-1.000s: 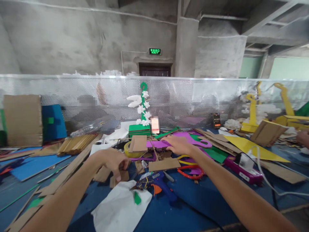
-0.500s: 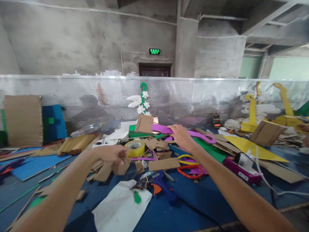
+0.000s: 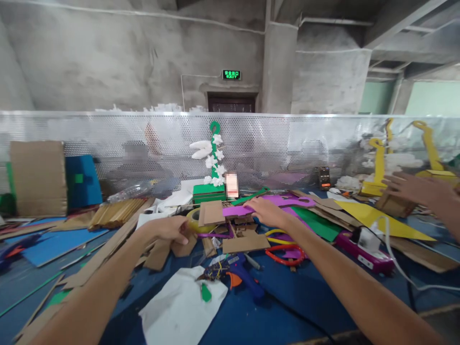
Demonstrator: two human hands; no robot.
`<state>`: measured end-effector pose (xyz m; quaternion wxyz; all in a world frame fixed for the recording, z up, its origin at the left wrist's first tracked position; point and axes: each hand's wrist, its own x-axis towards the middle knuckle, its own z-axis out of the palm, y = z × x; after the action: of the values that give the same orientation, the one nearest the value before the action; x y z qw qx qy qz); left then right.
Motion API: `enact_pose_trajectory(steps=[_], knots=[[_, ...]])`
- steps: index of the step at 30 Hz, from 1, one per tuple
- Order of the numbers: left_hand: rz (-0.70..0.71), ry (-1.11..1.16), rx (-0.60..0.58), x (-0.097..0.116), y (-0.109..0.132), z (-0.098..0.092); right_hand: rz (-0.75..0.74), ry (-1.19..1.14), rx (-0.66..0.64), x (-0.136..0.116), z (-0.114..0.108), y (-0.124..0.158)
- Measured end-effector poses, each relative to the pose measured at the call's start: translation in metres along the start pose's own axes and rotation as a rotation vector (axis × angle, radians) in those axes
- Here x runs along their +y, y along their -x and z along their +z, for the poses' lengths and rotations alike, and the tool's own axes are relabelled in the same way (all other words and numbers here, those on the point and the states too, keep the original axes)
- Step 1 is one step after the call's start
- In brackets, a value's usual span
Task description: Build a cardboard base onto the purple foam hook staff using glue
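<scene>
My right hand point(image 3: 264, 212) is closed around a long purple strip with a hooked end point(image 3: 305, 201). At the strip's left end sits a brown cardboard block point(image 3: 211, 213), which partly covers a yellow tape roll point(image 3: 194, 226). My left hand point(image 3: 172, 229) is left of the roll, its fingers curled together above a loose cardboard piece point(image 3: 184, 246). Whether those fingers hold anything is hidden. Nearer to me lies a blue glue gun point(image 3: 247, 280), its nozzle end over a white sheet point(image 3: 183, 311) that carries a small green scrap point(image 3: 206, 292).
Behind my hands stands a green hooked stand with white flowers point(image 3: 214, 163). Red scissors handles point(image 3: 285, 255), a purple power strip point(image 3: 366, 254) and cardboard scraps lie around. Another person's hand point(image 3: 409, 187) reaches in at right, near yellow stands point(image 3: 379, 165).
My right hand has lowered the purple strip and its cardboard block, uncovering the green stand's base and a phone behind. My left hand stays put. Another person's hand has come in at right.
</scene>
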<state>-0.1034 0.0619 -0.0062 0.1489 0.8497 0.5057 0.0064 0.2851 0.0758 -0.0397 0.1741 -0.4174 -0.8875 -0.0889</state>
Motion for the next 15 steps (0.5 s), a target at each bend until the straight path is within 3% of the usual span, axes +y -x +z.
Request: enact_pose_trajectory(steps=[4, 9, 13, 15], knots=[[0.066, 0.097, 0.014, 0.009, 0.005, -0.009, -0.013, -0.003, -0.061, -0.001, -0.001, 0.002], [0.139, 0.264, 0.121, 0.027, 0.016, -0.025, 0.019, -0.097, -0.041, -0.018, -0.021, 0.006], [0.204, 0.398, 0.257, 0.053, 0.015, -0.023, 0.082, -0.560, 0.041, -0.053, -0.034, 0.003], [0.256, 0.488, 0.307, 0.068, 0.009, -0.014, 0.032, -0.822, 0.036, -0.074, -0.035, 0.000]])
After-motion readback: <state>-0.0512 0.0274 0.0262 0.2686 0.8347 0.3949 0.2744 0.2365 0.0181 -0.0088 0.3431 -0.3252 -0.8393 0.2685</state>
